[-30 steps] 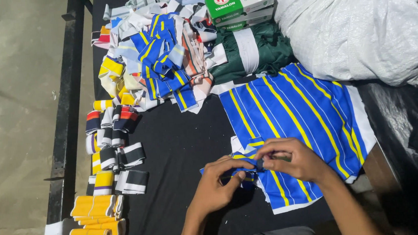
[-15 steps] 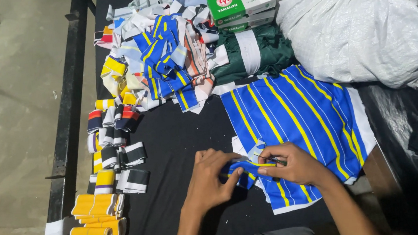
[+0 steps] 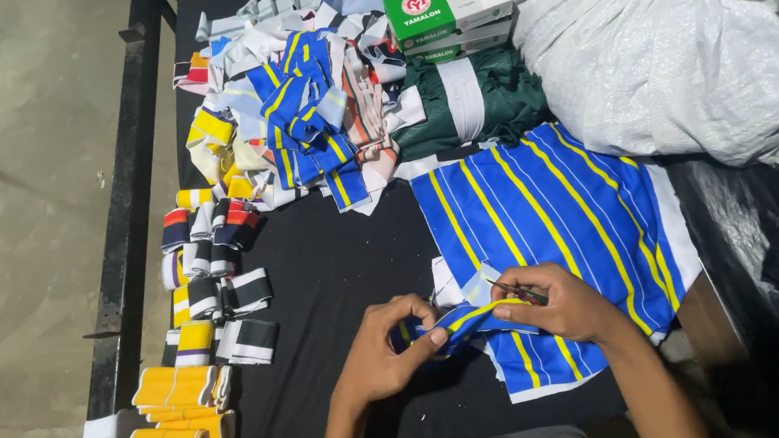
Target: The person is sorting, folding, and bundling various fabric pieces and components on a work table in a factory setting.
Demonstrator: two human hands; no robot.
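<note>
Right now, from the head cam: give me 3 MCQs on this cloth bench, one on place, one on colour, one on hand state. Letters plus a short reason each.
1. Where do the folded yellow bands lie?
A. near left edge of the table
B. on the white sack
C. under the green box

2. What colours has the strip between the hands?
A. red and black
B. blue with yellow stripes
C. plain green

3. How does the left hand stand?
A. flat on the black table
B. pinching one end of the strip
C. resting on the sack

Answers:
1 A: they sit stacked by the black table edge at lower left.
2 B: it matches the striped blue fabric beneath it.
3 B: its fingers close on the strip, while the right hand grips the other end along with a thin dark tool.
</note>
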